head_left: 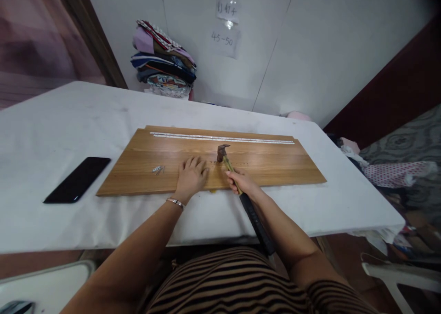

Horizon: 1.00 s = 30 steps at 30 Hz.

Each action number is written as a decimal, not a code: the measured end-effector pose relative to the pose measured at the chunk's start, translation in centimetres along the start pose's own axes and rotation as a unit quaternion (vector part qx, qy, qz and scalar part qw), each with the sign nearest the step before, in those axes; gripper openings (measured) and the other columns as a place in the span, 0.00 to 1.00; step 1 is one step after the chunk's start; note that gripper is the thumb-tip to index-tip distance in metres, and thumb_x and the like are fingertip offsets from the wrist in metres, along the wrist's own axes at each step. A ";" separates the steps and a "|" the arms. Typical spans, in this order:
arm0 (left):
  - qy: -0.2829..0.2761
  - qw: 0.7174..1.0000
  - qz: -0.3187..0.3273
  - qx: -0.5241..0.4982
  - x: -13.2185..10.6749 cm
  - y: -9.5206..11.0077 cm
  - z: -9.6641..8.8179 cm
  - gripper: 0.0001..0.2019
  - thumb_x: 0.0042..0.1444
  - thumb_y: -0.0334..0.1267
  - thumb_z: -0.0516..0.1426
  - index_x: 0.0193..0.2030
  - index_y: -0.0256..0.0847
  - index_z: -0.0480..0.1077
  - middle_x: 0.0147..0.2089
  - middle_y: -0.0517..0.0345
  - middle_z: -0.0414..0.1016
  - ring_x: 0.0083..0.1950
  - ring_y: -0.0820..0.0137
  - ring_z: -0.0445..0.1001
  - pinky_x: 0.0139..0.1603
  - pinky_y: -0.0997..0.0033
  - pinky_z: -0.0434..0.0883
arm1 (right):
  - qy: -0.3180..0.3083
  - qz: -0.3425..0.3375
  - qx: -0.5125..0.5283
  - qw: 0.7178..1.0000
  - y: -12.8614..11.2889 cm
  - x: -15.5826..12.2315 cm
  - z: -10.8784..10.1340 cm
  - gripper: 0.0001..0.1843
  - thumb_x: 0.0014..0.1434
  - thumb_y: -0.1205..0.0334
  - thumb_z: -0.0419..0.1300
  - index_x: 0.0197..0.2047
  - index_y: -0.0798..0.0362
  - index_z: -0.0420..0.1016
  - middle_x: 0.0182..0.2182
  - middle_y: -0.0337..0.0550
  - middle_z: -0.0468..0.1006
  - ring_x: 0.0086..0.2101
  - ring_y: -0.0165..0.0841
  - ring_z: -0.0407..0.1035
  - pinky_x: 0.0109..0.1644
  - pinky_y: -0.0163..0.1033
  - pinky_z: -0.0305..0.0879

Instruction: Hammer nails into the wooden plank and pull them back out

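A long wooden board (275,164) lies on the white table (51,134). My right hand (241,181) is closed round the shaft of a hammer (223,152), close to its rusty head, which rests on the board by a row of small dots. The hammer's black grip runs back along my forearm. My left hand (191,176) lies flat on the board just left of the hammer head, fingers stretched out. A few loose nails (158,169) lie on the board to the left of that hand. A thin white strip (223,138) runs along the board's far edge.
A black phone (77,179) lies on the table left of the board. Folded cloths (163,61) are stacked against the back wall, which bears two paper labels (225,40). Fabric and clutter (389,171) lie to the right, a white plastic chair (406,272) at lower right.
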State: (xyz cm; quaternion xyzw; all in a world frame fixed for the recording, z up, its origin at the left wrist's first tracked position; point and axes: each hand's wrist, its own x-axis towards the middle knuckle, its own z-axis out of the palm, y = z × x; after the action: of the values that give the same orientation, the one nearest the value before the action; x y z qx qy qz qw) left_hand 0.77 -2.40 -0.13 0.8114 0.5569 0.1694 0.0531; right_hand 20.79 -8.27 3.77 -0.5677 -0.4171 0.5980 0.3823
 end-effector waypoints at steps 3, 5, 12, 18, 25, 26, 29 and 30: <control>-0.004 1.000 -0.002 0.003 0.0 0.1 -0.1 0.25 0.69 0.45 0.46 0.63 0.39 0.74 0.71 0.40 0.69 0.74 0.49 0.62 0.73 0.41 0.56 | -0.003 -0.004 0.006 1.000 0.0 0.0 0.0 0.16 0.57 0.48 0.62 0.31 0.47 0.61 0.16 0.27 0.63 0.14 0.24 0.54 0.16 0.31 0.51; -0.006 1.000 -0.002 0.005 0.0 0.1 -0.1 0.25 0.69 0.45 0.46 0.64 0.40 0.74 0.71 0.41 0.69 0.74 0.49 0.61 0.72 0.41 0.57 | -0.004 -0.002 0.004 1.000 0.0 0.0 0.0 0.17 0.57 0.48 0.62 0.30 0.47 0.60 0.16 0.27 0.62 0.14 0.24 0.53 0.16 0.31 0.51; -0.011 1.000 -0.008 0.014 0.0 0.2 -0.2 0.24 0.69 0.45 0.46 0.63 0.42 0.74 0.72 0.43 0.68 0.74 0.50 0.61 0.72 0.43 0.57 | -0.007 -0.003 0.002 1.000 0.0 0.0 -0.1 0.14 0.57 0.49 0.61 0.31 0.48 0.62 0.16 0.27 0.63 0.14 0.24 0.54 0.16 0.31 0.51; -0.004 1.000 0.000 0.010 0.1 0.0 0.0 0.24 0.70 0.45 0.46 0.64 0.41 0.74 0.71 0.41 0.69 0.73 0.50 0.62 0.72 0.42 0.57 | -0.011 -0.001 -0.010 1.000 -0.1 -0.1 -0.1 0.16 0.57 0.49 0.61 0.28 0.48 0.60 0.15 0.27 0.61 0.14 0.24 0.53 0.16 0.31 0.52; -0.003 1.000 -0.001 0.012 0.0 -0.1 0.1 0.24 0.69 0.45 0.47 0.63 0.40 0.74 0.71 0.41 0.69 0.73 0.50 0.62 0.72 0.42 0.57 | -0.005 -0.004 -0.010 1.000 -0.2 -0.2 0.0 0.17 0.58 0.49 0.61 0.28 0.48 0.60 0.15 0.27 0.62 0.14 0.24 0.54 0.16 0.31 0.52; -0.003 1.000 0.000 0.012 0.0 -0.1 0.1 0.24 0.69 0.45 0.47 0.63 0.41 0.74 0.71 0.41 0.69 0.73 0.50 0.62 0.72 0.41 0.57 | -0.004 -0.004 -0.010 1.000 -0.2 -0.2 0.0 0.16 0.59 0.50 0.61 0.28 0.48 0.60 0.15 0.27 0.62 0.14 0.24 0.54 0.16 0.31 0.52; 0.003 1.000 0.000 0.009 0.0 -0.1 0.2 0.23 0.69 0.45 0.47 0.63 0.42 0.75 0.71 0.42 0.70 0.73 0.50 0.62 0.72 0.42 0.57 | -0.006 0.001 -0.017 1.000 -0.1 -0.2 0.0 0.16 0.60 0.50 0.60 0.27 0.48 0.60 0.14 0.28 0.62 0.14 0.24 0.53 0.16 0.31 0.52; 0.004 1.000 0.000 0.007 0.0 -0.1 0.1 0.23 0.69 0.45 0.47 0.63 0.42 0.75 0.71 0.43 0.70 0.73 0.51 0.62 0.72 0.42 0.58 | -0.007 0.002 -0.019 1.000 -0.1 -0.2 0.0 0.16 0.60 0.50 0.60 0.27 0.48 0.60 0.14 0.28 0.62 0.14 0.24 0.53 0.16 0.31 0.52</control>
State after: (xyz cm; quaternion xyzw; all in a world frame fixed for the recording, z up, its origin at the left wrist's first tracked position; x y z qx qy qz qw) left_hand 0.78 -2.32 -0.27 0.8109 0.5585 0.1686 0.0448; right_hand 20.82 -8.38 3.95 -0.5713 -0.4299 0.5949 0.3674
